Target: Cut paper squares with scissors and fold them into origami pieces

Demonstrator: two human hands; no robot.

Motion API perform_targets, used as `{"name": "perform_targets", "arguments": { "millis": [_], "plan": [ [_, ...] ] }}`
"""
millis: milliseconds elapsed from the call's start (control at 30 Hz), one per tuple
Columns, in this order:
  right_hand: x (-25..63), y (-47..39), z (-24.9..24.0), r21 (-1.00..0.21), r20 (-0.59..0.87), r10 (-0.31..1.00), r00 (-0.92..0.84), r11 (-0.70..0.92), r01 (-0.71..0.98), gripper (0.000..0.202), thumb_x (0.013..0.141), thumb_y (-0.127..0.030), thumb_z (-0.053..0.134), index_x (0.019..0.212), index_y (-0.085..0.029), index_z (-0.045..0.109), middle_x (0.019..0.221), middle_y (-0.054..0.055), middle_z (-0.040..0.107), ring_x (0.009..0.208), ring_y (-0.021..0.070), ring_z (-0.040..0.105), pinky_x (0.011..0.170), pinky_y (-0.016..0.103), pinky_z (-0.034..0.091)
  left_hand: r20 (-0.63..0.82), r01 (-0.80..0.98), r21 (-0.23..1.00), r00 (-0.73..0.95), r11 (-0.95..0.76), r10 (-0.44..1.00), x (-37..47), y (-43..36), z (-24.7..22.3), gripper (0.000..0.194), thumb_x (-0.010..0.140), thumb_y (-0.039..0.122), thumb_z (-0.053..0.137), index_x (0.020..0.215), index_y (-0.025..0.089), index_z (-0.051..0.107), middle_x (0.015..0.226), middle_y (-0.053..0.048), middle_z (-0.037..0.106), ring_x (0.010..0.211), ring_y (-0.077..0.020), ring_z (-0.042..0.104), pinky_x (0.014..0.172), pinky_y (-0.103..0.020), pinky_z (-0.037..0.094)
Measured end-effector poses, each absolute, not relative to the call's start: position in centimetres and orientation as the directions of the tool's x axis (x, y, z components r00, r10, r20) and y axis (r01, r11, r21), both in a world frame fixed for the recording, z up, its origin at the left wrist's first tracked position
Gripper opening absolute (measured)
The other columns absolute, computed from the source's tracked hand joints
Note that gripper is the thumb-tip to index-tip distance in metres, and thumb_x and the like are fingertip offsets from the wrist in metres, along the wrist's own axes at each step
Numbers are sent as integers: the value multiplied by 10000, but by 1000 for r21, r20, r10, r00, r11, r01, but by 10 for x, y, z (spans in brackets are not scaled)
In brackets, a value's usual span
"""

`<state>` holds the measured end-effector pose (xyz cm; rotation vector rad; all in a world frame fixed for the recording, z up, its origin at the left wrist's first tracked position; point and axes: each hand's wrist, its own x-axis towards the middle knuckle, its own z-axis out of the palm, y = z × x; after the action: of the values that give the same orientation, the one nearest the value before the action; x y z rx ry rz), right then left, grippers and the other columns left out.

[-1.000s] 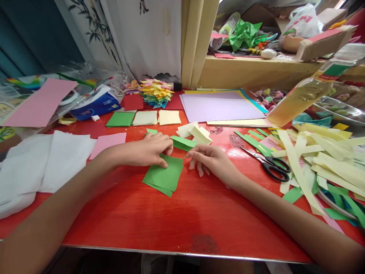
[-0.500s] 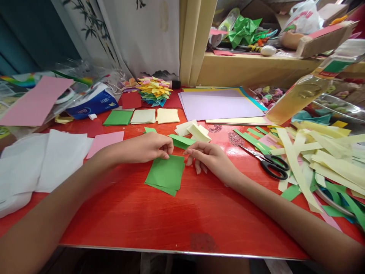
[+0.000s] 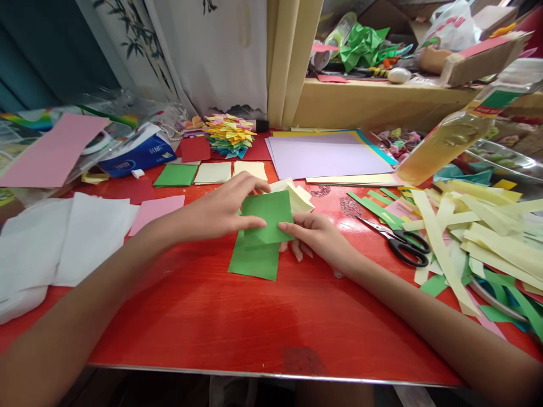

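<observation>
A small green paper square (image 3: 271,210) is raised above the red table, tilted up towards me. My left hand (image 3: 237,206) grips its left side, the thumb on the near face and the fingers behind. My right hand (image 3: 311,232) pinches its lower right corner between thumb and fingers. Below it another green sheet (image 3: 254,261) lies flat on the table, its top part covered by the raised square. Behind the hands lie folded cream papers (image 3: 299,195), partly hidden.
Black-handled scissors (image 3: 407,246) lie right, beside a heap of paper strips (image 3: 487,226). A bottle (image 3: 449,135) leans over the back right. Green squares (image 3: 176,175), purple sheets (image 3: 331,155) and a folded-paper stack (image 3: 229,135) are along the back. White tissues (image 3: 93,237) lie left.
One green square has come up off the table into both hands. My left hand has opened wider round it. The folded green pieces behind the hands are now hidden.
</observation>
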<state>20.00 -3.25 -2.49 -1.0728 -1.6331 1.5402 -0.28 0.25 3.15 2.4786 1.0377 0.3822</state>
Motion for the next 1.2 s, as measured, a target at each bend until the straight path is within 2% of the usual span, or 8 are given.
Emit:
{"name": "perform_targets", "arguments": {
  "millis": [100, 167, 533, 667, 933, 1200],
  "plan": [
    [201, -32, -23, -995, -70, 894, -442, -32, 93, 287, 832, -403, 503, 686, -159, 545, 628, 4, 653, 344, 40, 458, 340, 197, 278, 104, 583, 359, 751, -729, 652, 1, -2, 26, 728, 705, 498, 598, 1309, 264, 265, 1326, -81, 344, 1222, -272, 308, 982, -410, 310],
    [201, -33, -22, -997, -61, 897, -438, -31, 74, 303, 830, -405, 505, 665, -154, 545, 592, -1, 643, 332, 36, 450, 335, 194, 270, 117, 573, 308, 769, -759, 628, 2, -4, 24, 824, 695, 521, 602, 1358, 276, 178, 1367, -86, 298, 1253, -288, 263, 1018, -436, 259],
    [201, -32, -24, -998, -48, 890, -453, -28, 50, 313, 836, -416, 494, 682, -148, 537, 606, 18, 650, 343, 44, 467, 334, 187, 257, 134, 557, 236, 793, -796, 594, 2, -4, 25, 777, 749, 447, 573, 1382, 248, 169, 1348, -90, 328, 1226, -270, 302, 1019, -415, 271],
    [200, -34, -22, -998, -61, 904, -423, -49, 39, 359, 845, -479, 448, 707, -156, 517, 586, 20, 638, 337, 51, 447, 330, 184, 255, 134, 561, 276, 781, -780, 609, 2, -4, 26, 745, 756, 445, 565, 1377, 257, 197, 1351, -90, 337, 1226, -271, 312, 1009, -413, 291],
    [196, -35, -22, -999, -7, 938, -347, -23, -40, 488, 865, -568, 296, 670, -169, 499, 584, 25, 618, 351, 66, 451, 338, 209, 264, 58, 553, 461, 762, -694, 645, 0, -5, 33, 693, 771, 465, 543, 1370, 302, 234, 1367, -54, 333, 1211, -248, 366, 959, -335, 365],
    [197, -35, -22, -997, -2, 934, -356, -29, -71, 467, 863, -575, 294, 716, -179, 492, 583, 15, 619, 354, 73, 458, 340, 209, 261, 37, 566, 485, 749, -667, 662, -1, -4, 34, 691, 756, 489, 561, 1353, 315, 260, 1376, -39, 322, 1207, -230, 378, 924, -296, 393]
  ]
}}
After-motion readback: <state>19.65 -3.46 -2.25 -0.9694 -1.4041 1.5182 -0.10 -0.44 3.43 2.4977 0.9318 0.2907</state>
